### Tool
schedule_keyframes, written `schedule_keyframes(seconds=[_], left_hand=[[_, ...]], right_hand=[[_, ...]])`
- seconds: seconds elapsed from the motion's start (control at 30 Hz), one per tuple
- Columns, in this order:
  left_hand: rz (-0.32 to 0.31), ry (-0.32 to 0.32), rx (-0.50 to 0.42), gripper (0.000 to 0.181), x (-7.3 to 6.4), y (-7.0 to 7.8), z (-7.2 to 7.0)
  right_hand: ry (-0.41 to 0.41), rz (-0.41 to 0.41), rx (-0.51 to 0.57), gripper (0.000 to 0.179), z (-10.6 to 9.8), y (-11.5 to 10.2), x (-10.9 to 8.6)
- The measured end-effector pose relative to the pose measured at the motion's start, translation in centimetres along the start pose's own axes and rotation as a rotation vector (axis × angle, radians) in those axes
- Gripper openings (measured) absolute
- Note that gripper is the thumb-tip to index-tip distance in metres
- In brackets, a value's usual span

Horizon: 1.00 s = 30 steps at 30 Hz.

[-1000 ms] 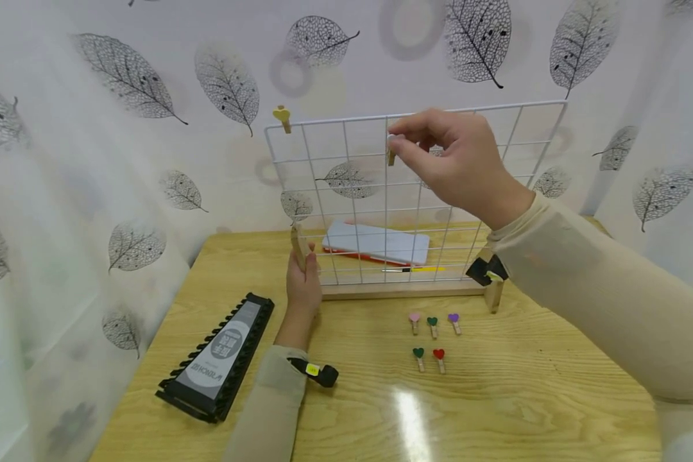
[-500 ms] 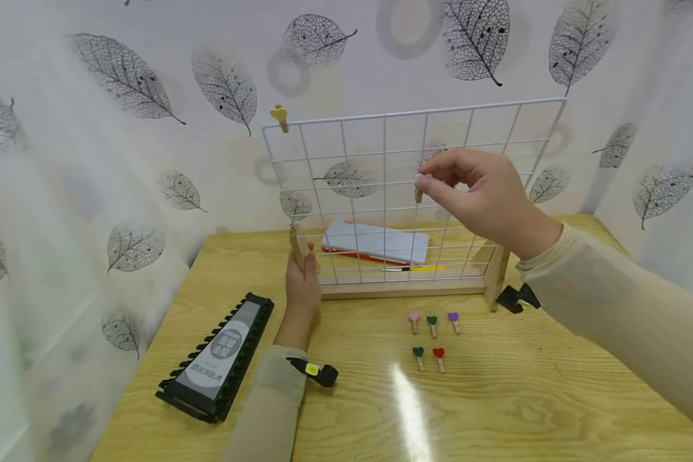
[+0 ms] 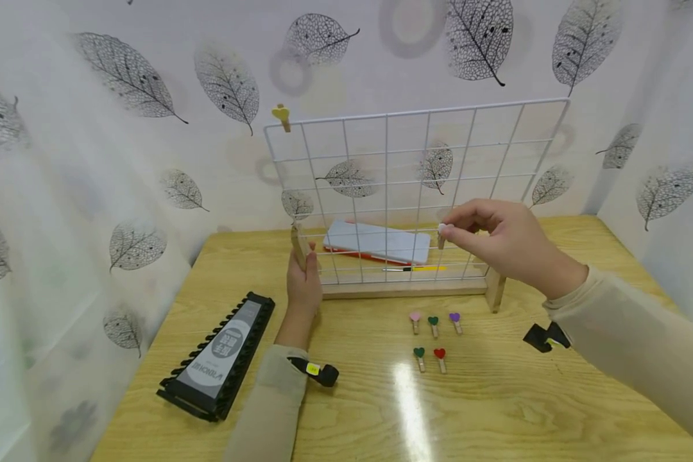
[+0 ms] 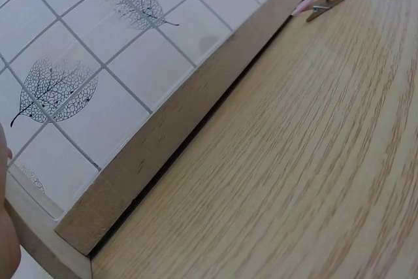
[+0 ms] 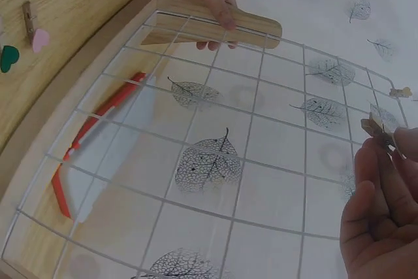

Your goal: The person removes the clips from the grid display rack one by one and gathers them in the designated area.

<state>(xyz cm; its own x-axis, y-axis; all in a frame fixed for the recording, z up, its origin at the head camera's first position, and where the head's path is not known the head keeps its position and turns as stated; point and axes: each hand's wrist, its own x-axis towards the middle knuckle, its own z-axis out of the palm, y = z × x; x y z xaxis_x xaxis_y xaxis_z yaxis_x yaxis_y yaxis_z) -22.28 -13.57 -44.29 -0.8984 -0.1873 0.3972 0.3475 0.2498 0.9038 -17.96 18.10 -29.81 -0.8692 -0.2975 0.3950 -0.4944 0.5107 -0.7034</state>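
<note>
In the head view, my right hand (image 3: 505,244) pinches a small wooden clothespin (image 3: 441,241) with a white heart between thumb and forefinger. It overlaps the lower right of the white wire grid (image 3: 387,115). The clothespin shows in the right wrist view too, at the fingertips (image 5: 369,155). My left hand (image 3: 303,285) grips the left wooden post (image 3: 298,244) of the grid's stand. A clothespin with a yellow heart (image 3: 281,115) is clipped at the grid's top left corner. Several heart clothespins lie in two rows before the stand, among them pink (image 3: 415,318), purple (image 3: 455,319) and red (image 3: 440,354).
A black rack with a grey label (image 3: 225,353) lies on the table to the left. Behind the grid are a white, red-edged flat case (image 3: 375,242) and a yellow-handled brush (image 3: 427,269). A leaf-patterned curtain (image 3: 219,160) closes off the back.
My right hand, with the white-heart clothespin, has moved down and to the right from near the grid's top rail. The left hand stays on the post.
</note>
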Motion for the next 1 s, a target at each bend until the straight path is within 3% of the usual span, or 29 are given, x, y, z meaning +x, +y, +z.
schedule_keyframes(seconds=[0.3,0.57,0.8,1.0], left_hand=[[0.043,0.004,-0.009,0.028,0.2,-0.4,0.1],[0.023,0.002,0.009,0.028,0.2,-0.5,0.1],[0.03,0.008,0.013,0.03,1.0,-4.1,0.4],[0.066,0.029,0.008,0.028,1.1,-4.7,0.4]], right_hand=[[-0.051,0.069,-0.006,0.006,0.6,2.2,-2.8],[-0.167,0.187,-0.006,0.013,0.7,4.1,-4.4],[-0.291,0.285,0.069,0.013,1.4,6.3,-6.0],[-0.422,0.333,0.095,0.012,3.2,8.5,-7.6]])
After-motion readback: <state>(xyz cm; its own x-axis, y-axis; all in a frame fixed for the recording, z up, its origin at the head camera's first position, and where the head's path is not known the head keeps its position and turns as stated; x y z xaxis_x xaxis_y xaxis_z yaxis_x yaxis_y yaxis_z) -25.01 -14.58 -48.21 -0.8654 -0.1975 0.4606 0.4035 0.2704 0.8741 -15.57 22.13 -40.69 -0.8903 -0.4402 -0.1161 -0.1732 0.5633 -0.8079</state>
